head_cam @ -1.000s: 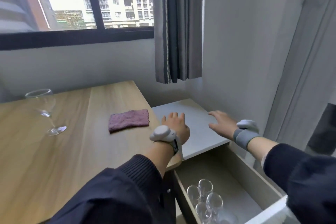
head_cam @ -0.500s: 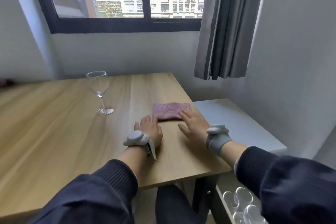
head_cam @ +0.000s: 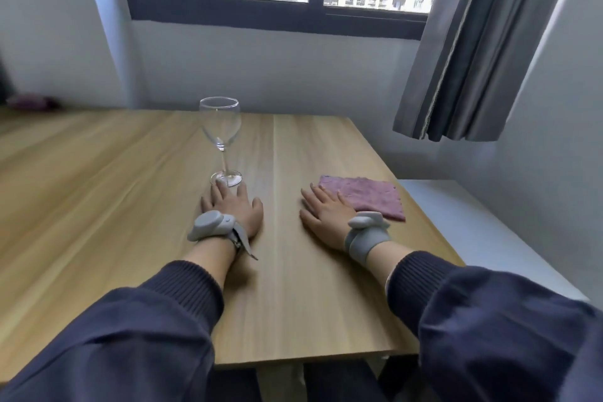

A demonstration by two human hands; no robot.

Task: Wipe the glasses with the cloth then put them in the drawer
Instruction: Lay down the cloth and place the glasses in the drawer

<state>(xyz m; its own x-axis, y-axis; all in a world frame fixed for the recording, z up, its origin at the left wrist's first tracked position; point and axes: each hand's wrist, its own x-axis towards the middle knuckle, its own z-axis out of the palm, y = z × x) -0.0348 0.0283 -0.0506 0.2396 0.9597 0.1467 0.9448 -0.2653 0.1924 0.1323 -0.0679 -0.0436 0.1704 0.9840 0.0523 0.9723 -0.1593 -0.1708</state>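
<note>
A clear wine glass [head_cam: 221, 127] stands upright on the wooden table [head_cam: 130, 189], near the middle. My left hand [head_cam: 233, 209] lies flat on the table just in front of the glass's foot, fingertips at its edge. A pink cloth [head_cam: 368, 194] lies flat near the table's right edge. My right hand [head_cam: 326, 215] rests flat on the wood with its fingers straight, at the cloth's left corner. Both hands hold nothing. The drawer is out of view.
A white cabinet top [head_cam: 473, 225] adjoins the table on the right, lower than the tabletop. A grey curtain [head_cam: 473, 42] hangs above it beside the window. A dark purple object [head_cam: 32, 103] sits at the table's far left edge by the wall.
My view swung left from the open drawer and cabinet to the table. Both hands moved left off the cabinet top onto the wood, the left one reaching the glass's foot.
</note>
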